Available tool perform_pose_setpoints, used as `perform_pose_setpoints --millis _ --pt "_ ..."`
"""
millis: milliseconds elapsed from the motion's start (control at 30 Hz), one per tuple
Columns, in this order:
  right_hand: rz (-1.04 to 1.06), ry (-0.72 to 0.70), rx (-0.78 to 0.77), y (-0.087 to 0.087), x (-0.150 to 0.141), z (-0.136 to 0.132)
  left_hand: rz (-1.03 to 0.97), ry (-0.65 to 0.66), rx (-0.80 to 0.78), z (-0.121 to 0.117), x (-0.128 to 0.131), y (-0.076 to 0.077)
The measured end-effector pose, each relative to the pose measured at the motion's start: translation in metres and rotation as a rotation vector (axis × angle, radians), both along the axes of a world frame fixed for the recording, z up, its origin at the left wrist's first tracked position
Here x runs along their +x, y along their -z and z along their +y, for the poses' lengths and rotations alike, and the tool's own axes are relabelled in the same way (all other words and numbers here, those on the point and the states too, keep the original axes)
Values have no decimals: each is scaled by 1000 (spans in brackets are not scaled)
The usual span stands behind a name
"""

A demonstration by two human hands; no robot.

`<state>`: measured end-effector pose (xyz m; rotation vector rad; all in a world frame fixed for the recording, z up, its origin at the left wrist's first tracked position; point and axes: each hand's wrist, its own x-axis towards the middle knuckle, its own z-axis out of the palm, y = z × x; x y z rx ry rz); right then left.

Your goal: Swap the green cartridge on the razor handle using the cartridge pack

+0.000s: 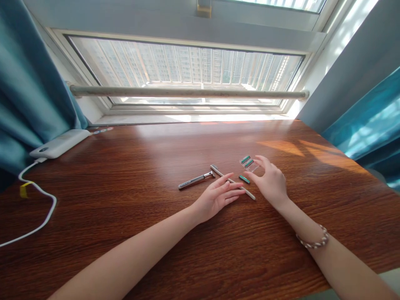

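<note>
My right hand [271, 181] pinches the near end of a clear plastic case [253, 167] between thumb and fingers. Two green-and-black razor cartridges [249, 163] sit inside that case. A loose razor cartridge [244, 179] lies on the table just below it, between my two hands. My left hand [218, 195] is open, fingers stretched toward the right over a slim pale stick that resembles a toothbrush [250, 194]; whether they touch it I cannot tell. Left of those fingers rests a grey razor handle [194, 181], its neck pointing right.
The brown wooden table [140, 166] reaches to the window sill. At the far left lies a white power bank [61, 143] with a white cable [51, 208] trailing forward. Blue curtains [34, 75] hang on both sides, and a pale rail [187, 92] crosses the window.
</note>
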<state>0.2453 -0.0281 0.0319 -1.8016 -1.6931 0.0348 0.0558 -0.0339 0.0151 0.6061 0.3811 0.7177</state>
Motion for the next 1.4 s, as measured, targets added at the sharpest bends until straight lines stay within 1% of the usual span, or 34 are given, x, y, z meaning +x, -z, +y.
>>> perform_pose_setpoints --millis 100,167,300,400,500,567,667,733,767,833,900,933,1000,1033,1100,1133,1167,1233,1267,1367,1400 --pt "-158 141 -89 11 18 16 21 45 59 -1 0 1" --pt "-230 186 -139 18 24 22 33 61 103 -3 1 2" --pt "-316 186 -167 28 26 25 65 60 194 -5 3 4" --pt "-360 182 -162 31 26 24 188 51 322 -8 4 0" --pt "-380 174 -152 31 26 24 439 24 540 -9 1 -9" --pt "-382 169 -150 30 26 24 627 -42 734 -7 -3 -16" --pt "-377 160 -154 31 27 23 929 -269 1093 2 -12 -23" --pt "-348 151 -159 32 27 24 1151 -409 1275 10 -21 -25" --pt "-317 144 -159 32 27 24 1282 -438 1324 14 -25 -25" --pt "-224 76 -139 30 28 25 1550 -420 1345 21 -35 -24" --pt "-136 -61 -105 24 28 25 1767 -337 1288 27 -45 -21" --pt "-109 -145 -94 19 29 25 1826 -278 1262 29 -49 -19" --pt "-95 -314 -107 9 32 25 1838 -181 1272 34 -56 -16" --pt "-94 -412 -148 4 35 25 1820 -156 1294 35 -58 -14" --pt "-71 -622 -269 -3 41 24 1777 -142 1346 37 -61 -11" --pt "-60 -700 -331 -5 43 24 1761 -147 1366 36 -62 -9" --pt "-55 -749 -382 -6 46 24 1752 -151 1382 35 -62 -8" --pt "-73 -757 -429 -4 48 25 1711 -198 1392 32 -62 -4" --pt "-94 -745 -435 -3 49 26 1666 -249 1390 29 -62 -2" --pt "-143 -734 -448 1 48 27 1437 -464 1372 21 -62 4" --pt "-153 -734 -448 2 47 28 1374 -511 1370 19 -62 5"
